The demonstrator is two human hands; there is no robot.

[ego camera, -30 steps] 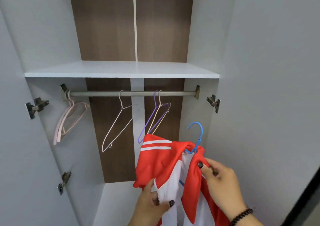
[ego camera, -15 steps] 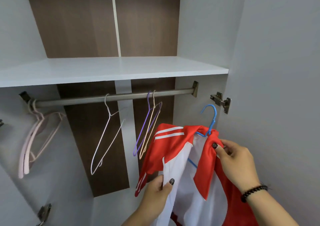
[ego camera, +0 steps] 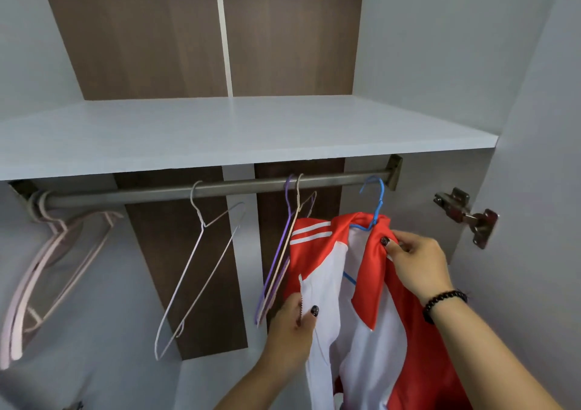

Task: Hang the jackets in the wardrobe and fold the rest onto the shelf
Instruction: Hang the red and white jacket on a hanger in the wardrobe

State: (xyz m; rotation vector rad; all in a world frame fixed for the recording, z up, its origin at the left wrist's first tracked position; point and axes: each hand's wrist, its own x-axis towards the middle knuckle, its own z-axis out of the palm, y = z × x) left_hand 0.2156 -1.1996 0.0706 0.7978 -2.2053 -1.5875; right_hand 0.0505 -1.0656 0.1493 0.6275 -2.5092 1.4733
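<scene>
The red-and-white jacket (ego camera: pixel 355 287) hangs on a blue hanger (ego camera: pixel 375 204) whose hook sits just at the rail (ego camera: pixel 220 186), near its right end; whether it already bears on the rail I cannot tell. The right hand (ego camera: pixel 415 262) pinches the red collar, probably to steady the hanger, and the left hand (ego camera: pixel 292 321) grips the white zip edge so the front falls straight. Beside it hang bare hangers (ego camera: pixel 201 271), under the shelf (ego camera: pixel 220 133).
</scene>
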